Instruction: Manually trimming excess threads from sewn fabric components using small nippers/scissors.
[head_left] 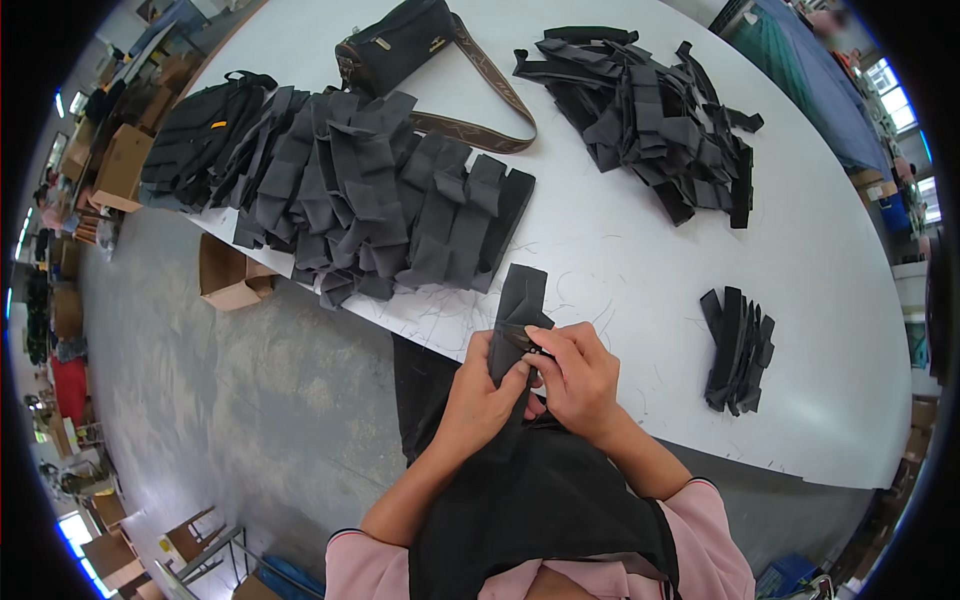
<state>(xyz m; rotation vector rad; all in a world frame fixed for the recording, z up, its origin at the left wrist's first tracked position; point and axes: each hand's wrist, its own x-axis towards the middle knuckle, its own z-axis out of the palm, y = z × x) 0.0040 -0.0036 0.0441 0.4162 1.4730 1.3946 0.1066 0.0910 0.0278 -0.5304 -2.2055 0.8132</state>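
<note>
Grey, smooth-looking concrete floor [240, 380] spreads to the left of a large white table [820, 330] with a curved look to its edges, loose dark threads scattered over its top. Along its left side lies a long heap of dark grey fabric pieces [345, 190], overlapping in rows. Farther off to the right sits a looser pile of dark grey and black fabric strips [640, 120], well apart from that heap. At the heap's far left end rests a black fabric backpack [200, 135]; behind the heap is a black shoulder bag [395, 48] with a brown patterned strap [505, 95] looping beside it. Nearer on my right lies a small bundle of dark grey strips [738, 350].

Near the table's front edge, before my black apron, is the dark grey folded fabric strip [522, 290] I'm handling. My left hand [478, 402] is closed around its left side, thumb across the front. My right hand [580, 378] is curled, thumb and forefinger pinched at the strip's middle around something small and dark; I cannot tell what.
</note>
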